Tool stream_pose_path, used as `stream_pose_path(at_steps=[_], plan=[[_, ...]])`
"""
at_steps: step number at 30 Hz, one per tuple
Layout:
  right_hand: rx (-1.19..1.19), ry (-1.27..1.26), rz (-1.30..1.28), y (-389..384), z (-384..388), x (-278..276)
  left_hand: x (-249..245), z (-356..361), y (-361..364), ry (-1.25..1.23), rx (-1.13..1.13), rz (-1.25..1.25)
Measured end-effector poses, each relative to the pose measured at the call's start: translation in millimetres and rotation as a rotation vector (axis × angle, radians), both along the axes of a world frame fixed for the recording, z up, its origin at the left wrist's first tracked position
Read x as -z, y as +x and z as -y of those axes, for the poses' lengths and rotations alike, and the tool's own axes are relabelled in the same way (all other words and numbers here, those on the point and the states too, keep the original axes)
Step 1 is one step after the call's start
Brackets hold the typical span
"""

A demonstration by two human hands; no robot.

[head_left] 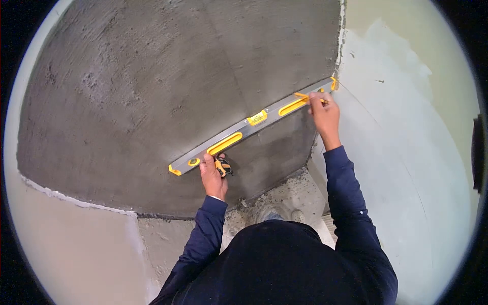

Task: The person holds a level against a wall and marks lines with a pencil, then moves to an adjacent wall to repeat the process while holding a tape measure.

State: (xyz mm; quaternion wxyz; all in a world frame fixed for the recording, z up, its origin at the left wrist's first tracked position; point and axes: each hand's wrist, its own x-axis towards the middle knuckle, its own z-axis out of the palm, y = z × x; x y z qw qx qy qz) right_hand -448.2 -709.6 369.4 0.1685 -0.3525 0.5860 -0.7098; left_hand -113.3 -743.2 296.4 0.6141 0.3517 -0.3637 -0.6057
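Note:
A grey spirit level (pixel 246 129) with yellow end caps and yellow-rimmed grip slots lies against the grey rendered wall (pixel 152 91), slanting up to the right in the head view. My left hand (pixel 211 177) is closed round a small yellow-and-black tape measure (pixel 222 165), its fingertips touching the level's lower edge near the left slot. A thin yellow pencil (pixel 301 95) is pinched in my right hand (pixel 326 116). The pencil's left end reaches the level's upper edge, close to its right end. Part of the right slot sits behind the fingers.
To the right is a pale, patchily coated wall (pixel 401 122), meeting the render along a rough white edge. Below lies a smooth beige surface (pixel 81 223). Dusty floor (pixel 310 188) shows near my feet, and a dark object (pixel 478 152) stands at the far right.

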Motion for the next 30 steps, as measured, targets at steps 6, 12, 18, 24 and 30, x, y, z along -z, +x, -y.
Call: stream_pose_path(at_steps=[6,12,18,24,30], plan=[[-0.295,0.027,0.102,39.7,-5.1,-4.4,-3.4,-2.9,-2.0,0.022,-0.001,-0.019],[-0.158,-0.006,0.021,22.0,-2.5,2.4,-2.3,-1.8,-3.5,0.013,-0.018,-0.014],[-0.156,0.044,-0.212,88.0,-20.3,-11.1,0.3,-1.3,-2.1,-0.007,-0.026,-0.029],[-0.587,-0.082,-0.354,204.9,-12.1,-9.1,8.0,3.4,-5.8,0.024,-0.048,-0.229],[-0.699,-0.006,-0.518,260.1,4.5,-4.1,31.1,9.4,23.0,-0.622,-0.389,1.324]])
